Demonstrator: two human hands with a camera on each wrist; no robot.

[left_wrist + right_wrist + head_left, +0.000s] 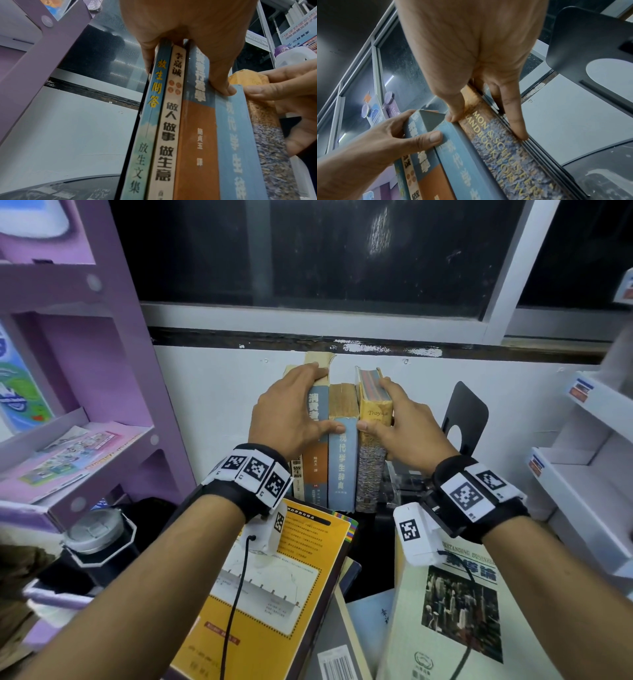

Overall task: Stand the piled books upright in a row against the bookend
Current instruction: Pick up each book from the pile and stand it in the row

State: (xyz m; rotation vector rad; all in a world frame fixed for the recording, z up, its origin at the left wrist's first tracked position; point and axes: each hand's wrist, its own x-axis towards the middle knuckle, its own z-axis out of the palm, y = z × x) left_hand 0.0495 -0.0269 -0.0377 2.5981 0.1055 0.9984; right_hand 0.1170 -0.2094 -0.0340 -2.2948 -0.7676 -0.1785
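Several books stand upright in a row against the white wall. My left hand grips the left ones over their tops, around the blue-and-orange book, its thumb pressing the blue book. My right hand pinches the speckled yellow-topped book at the row's right end, thumb on the spine and fingers along its far side. The black bookend stands to the right of the row, a gap between them. A yellow book and a cream book lie piled in front.
A purple shelf unit rises at the left and a white shelf unit at the right. A lidded cup stands at the lower left. A dark window runs above the wall. More flat books lie under the yellow and cream ones.
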